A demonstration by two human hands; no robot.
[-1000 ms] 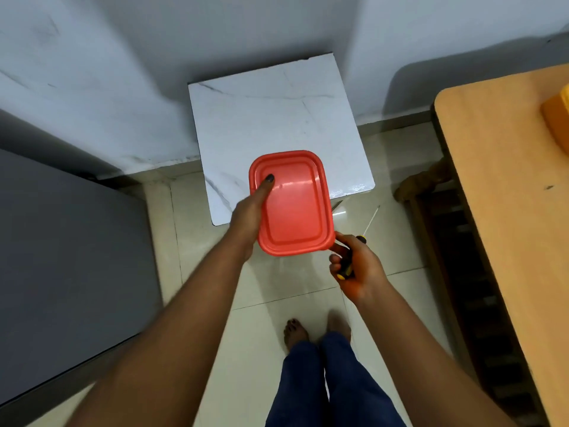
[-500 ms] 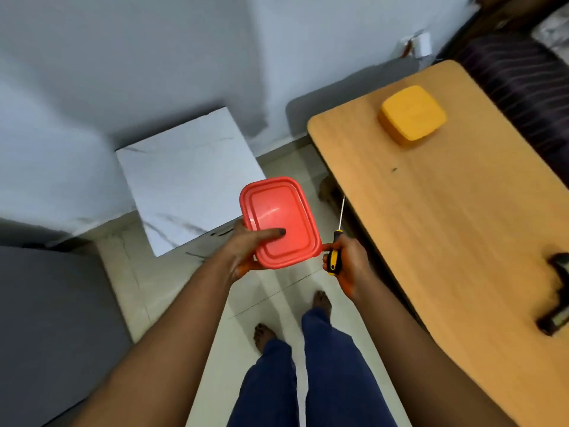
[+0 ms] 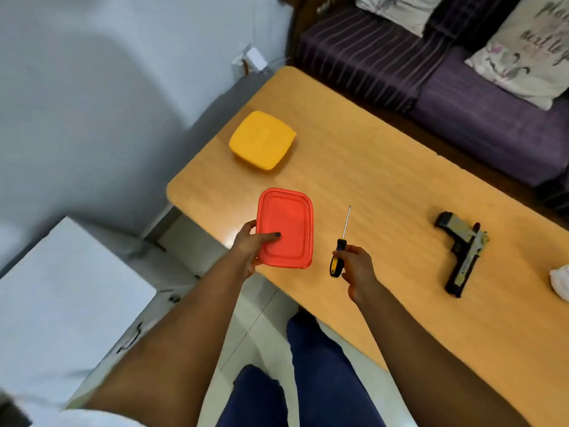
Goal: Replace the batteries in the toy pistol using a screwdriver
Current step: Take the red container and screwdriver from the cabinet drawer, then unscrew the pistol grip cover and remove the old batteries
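Left hand [image 3: 250,248] grips a red lidded container [image 3: 285,228] by its lower-left edge, thumb on the lid, fingers wrapped underneath. The container is at frame centre, over the near-left corner of the tabletop [image 3: 369,180]; can't tell whether it touches the surface.

Right hand [image 3: 357,266] is closed around the black-and-yellow handle of a screwdriver [image 3: 340,245], just right of the container. The thin metal shaft points toward the top of the frame, tilted slightly right, over the wood.

Toy pistol [image 3: 462,252] lies flat on the tabletop at right of centre, well apart from both hands. It has a black grip and a silver-grey body, with the long axis running roughly top to bottom of the frame. No hand touches it.

A yellow container [image 3: 261,139] with its lid on sits on the tabletop, above the red one, near the far-left corner. A white crumpled item [image 3: 561,280] is cut off by the right edge of the frame; can't tell what it is.

A purple striped sofa [image 3: 462,87] with cushions fills the upper right behind the tabletop. A white marble-pattern surface [image 3: 61,288] is at lower left. The person's dark blue trousers [image 3: 308,380] are at bottom centre, over a pale tiled floor.
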